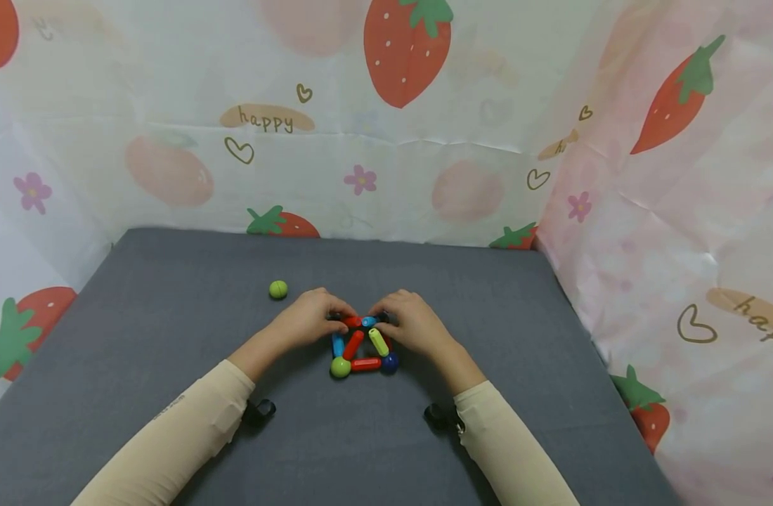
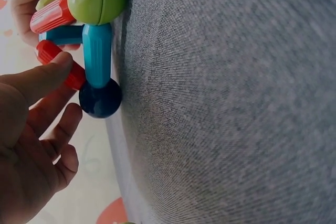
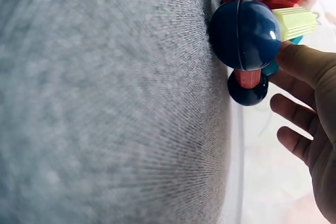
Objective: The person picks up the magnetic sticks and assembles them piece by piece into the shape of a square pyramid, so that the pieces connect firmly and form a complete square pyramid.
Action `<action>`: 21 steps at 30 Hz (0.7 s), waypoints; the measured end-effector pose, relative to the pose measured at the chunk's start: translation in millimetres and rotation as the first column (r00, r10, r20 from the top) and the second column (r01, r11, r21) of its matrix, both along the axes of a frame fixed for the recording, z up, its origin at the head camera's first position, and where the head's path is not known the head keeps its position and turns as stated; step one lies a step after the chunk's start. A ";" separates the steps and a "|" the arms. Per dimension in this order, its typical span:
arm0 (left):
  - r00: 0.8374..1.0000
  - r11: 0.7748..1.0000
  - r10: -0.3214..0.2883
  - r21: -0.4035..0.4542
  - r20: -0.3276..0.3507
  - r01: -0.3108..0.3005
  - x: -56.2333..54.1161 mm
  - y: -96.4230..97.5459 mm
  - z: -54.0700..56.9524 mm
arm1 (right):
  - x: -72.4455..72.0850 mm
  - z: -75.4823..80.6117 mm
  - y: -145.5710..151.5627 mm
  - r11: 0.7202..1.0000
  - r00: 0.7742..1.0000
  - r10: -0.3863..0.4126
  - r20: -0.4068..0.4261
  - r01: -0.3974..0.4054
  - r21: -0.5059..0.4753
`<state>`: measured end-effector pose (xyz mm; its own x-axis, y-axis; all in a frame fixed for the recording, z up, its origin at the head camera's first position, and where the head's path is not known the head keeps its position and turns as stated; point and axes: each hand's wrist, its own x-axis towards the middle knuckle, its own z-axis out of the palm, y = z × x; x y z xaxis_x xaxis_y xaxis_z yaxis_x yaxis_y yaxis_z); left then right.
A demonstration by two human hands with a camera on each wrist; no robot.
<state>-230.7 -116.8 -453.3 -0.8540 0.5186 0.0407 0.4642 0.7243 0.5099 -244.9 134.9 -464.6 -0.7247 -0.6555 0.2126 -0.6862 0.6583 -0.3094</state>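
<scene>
A small rod-and-ball structure (image 1: pixel 361 344) stands mid-table, with a green ball (image 1: pixel 340 367) and a dark blue ball (image 1: pixel 390 362) at its near corners and a red rod (image 1: pixel 365 363) between them. My left hand (image 1: pixel 310 318) curls over its far left corner. In the left wrist view the thumb (image 2: pixel 55 69) presses a red rod (image 2: pixel 50 51) beside a blue rod (image 2: pixel 97 51) and a dark blue ball (image 2: pixel 100 98). My right hand (image 1: pixel 412 325) curls over the far right corner, thumb (image 3: pixel 304 64) against the yellow-green rod (image 3: pixel 294 23) near a dark blue ball (image 3: pixel 245 34).
A loose green ball (image 1: pixel 277 289) lies on the grey table (image 1: pixel 171 330), left of and beyond my hands. Strawberry-print sheets (image 1: pixel 399 140) wall in the back and both sides. The table's right edge runs close to the right wall.
</scene>
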 end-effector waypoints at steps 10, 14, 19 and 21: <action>1.000 1.000 0.007 -0.006 0.010 -0.007 0.8 0.2 2.3 | 2.1 4.7 3.3 1.000 1.000 -0.015 0.016 0.015 -0.012; 1.000 1.000 0.008 -0.020 0.005 -0.008 0.9 1.4 3.3 | 6.8 7.6 9.2 0.997 0.998 -0.059 0.036 0.061 -0.056; 1.000 0.999 0.018 -0.038 0.010 -0.018 0.7 2.7 3.4 | 15.7 7.4 19.2 0.989 0.993 -0.094 0.070 0.101 -0.105; 1.000 0.999 0.022 -0.042 0.011 -0.021 0.6 2.7 3.1 | 19.6 6.2 23.4 0.987 0.990 -0.109 0.093 0.119 -0.112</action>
<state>-230.1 -114.1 -450.1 -0.8653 0.5012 0.0093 0.4424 0.7547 0.4845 -225.3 158.3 -458.4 -0.8122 -0.5419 0.2161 -0.5761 0.6865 -0.4436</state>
